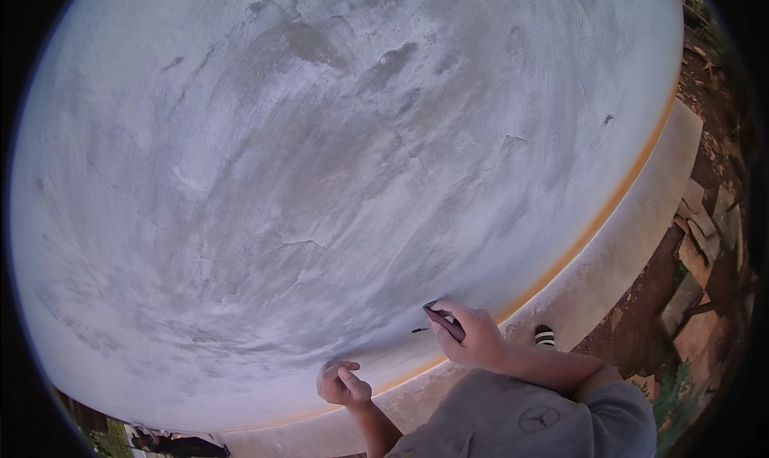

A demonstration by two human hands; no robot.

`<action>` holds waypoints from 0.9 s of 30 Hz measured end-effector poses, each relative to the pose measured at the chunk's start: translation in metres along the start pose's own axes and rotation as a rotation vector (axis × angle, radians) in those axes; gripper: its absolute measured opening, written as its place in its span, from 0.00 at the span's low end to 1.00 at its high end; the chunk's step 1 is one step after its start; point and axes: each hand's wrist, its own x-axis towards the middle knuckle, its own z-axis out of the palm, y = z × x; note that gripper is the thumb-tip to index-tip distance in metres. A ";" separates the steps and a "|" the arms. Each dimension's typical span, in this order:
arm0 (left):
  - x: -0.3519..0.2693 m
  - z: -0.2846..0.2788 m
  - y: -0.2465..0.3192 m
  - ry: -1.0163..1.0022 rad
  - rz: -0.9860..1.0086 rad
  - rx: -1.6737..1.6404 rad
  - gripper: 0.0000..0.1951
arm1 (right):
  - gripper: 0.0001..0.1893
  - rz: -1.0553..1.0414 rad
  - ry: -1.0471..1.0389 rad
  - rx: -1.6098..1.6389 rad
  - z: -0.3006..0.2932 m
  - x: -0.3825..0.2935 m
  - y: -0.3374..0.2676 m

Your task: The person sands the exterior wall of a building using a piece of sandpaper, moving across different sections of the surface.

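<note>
A large white wall (336, 193) with grey, patchy smears and fine cracks fills most of the view. My right hand (477, 338) grips a small dark object (446, 322), its blue-edged tip at the wall surface; what exactly it is cannot be told. Just left of that hand, a short dark mark (419, 330) shows on the wall. My left hand (343, 383) is near the wall's lower part with its fingers curled and nothing seen in them; whether it touches the wall is unclear.
An orange stripe (592, 232) runs along the wall's base beside a pale concrete ledge (631, 235). Broken stone slabs (697, 241) lie on brown soil at right, with a green plant (676, 401) below. Another person (180, 446) in dark clothes is at the lower left.
</note>
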 end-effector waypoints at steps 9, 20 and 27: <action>0.018 -0.039 -0.047 0.024 0.179 -0.190 0.17 | 0.08 0.438 0.139 0.060 0.023 -0.011 -0.024; 0.021 -0.045 -0.082 -0.075 0.476 -0.119 0.10 | 0.13 0.363 -0.041 -0.047 0.125 -0.036 -0.027; 0.018 -0.054 -0.093 -0.097 0.485 -0.191 0.08 | 0.15 0.297 0.214 -0.016 0.090 -0.027 -0.059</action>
